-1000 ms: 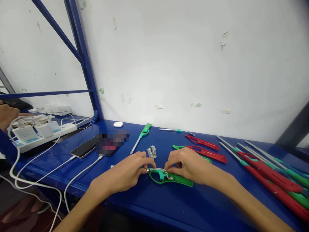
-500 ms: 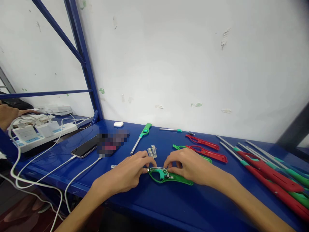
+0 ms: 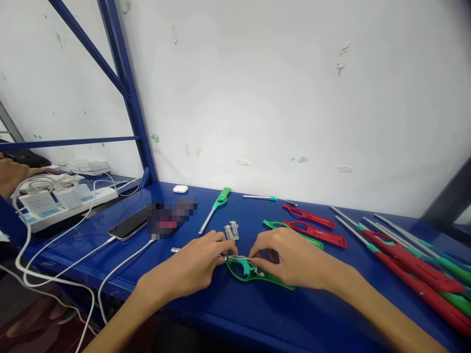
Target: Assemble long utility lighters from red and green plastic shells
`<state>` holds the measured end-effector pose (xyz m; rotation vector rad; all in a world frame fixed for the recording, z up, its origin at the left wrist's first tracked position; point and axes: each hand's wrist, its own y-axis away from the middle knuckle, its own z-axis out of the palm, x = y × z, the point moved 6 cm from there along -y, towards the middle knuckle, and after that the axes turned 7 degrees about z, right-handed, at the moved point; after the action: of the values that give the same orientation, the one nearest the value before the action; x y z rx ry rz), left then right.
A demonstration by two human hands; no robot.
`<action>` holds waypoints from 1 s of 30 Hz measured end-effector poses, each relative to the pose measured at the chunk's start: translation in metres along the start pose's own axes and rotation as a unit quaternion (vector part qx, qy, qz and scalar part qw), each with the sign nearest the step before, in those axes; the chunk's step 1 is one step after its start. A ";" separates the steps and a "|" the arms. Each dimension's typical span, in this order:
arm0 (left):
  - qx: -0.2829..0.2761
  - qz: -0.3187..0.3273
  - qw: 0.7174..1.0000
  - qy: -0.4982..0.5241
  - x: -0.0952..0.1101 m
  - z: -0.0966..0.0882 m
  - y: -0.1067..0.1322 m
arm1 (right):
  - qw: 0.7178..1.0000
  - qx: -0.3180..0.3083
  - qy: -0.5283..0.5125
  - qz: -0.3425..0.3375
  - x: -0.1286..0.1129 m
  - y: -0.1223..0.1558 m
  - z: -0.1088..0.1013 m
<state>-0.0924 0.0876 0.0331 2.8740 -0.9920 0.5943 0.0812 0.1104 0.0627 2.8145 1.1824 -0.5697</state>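
Note:
A green lighter shell half [image 3: 257, 274] lies on the blue shelf [image 3: 235, 314], with white wires and a teal trigger inside it. My left hand [image 3: 191, 267] pinches the metal tube [image 3: 176, 250] at the shell's left end. My right hand [image 3: 290, 257] has its fingers curled, fingertips pressing on the wires in the shell. A small clear plastic part [image 3: 231, 230] sits just behind my hands.
A finished green lighter [image 3: 215, 208], red shell halves [image 3: 312, 228] and a thin rod [image 3: 268, 198] lie behind. Several red and green long lighters [image 3: 412, 264] lie at right. Phone [image 3: 128, 223] with cables, earbud case [image 3: 180, 189] and power strip [image 3: 55, 203] at left; another person's hand [image 3: 11, 174] at far left.
My right hand has shifted slightly down and left over the green shell. The shell has tilted a little. My left hand has barely moved.

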 end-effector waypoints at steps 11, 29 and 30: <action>0.052 0.061 0.997 -0.022 0.013 0.004 -0.013 | 1.000 -0.012 0.018 -0.004 0.003 -0.004 0.006; 0.018 0.075 0.979 -0.190 0.024 0.013 -0.014 | 0.999 -0.003 0.030 -0.013 0.002 -0.003 0.007; 0.015 0.075 0.977 -0.197 0.024 0.014 -0.015 | 0.999 -0.003 0.032 -0.011 0.003 -0.004 0.007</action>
<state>-0.0616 0.0828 0.0303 3.0280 -1.2630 0.0352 0.0784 0.1136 0.0558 2.8375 1.2257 -0.4807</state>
